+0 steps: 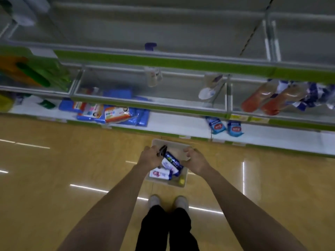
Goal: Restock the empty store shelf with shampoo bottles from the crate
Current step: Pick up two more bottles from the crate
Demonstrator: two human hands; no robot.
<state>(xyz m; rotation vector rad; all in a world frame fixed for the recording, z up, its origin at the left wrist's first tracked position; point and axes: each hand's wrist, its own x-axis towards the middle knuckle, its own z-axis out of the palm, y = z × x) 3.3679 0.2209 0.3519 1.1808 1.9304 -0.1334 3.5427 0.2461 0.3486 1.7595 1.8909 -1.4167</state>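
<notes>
A beige crate (181, 144) sits in front of my feet, between my two hands. My left hand (149, 157) is closed on its left rim and my right hand (196, 161) on its right rim. Inside lie a dark blue shampoo bottle (173, 160), a white bottle with a pink label (160, 174), a black-capped item (162, 150) by my left fingers and a small yellow thing (181, 181). The wide grey shelf (181, 33) higher up is almost bare, with one purple item (150, 46) near its front edge. I cannot tell whether the crate rests on the floor.
Green-edged shelves (163, 61) run across the view. Lower shelves hold blue packs (116, 113), two orange-red bottles (268, 98), blue pouches (224, 126) and a clear bottle (153, 77). A shiny wooden floor (72, 160) lies below, with my shoes (168, 201) behind the crate.
</notes>
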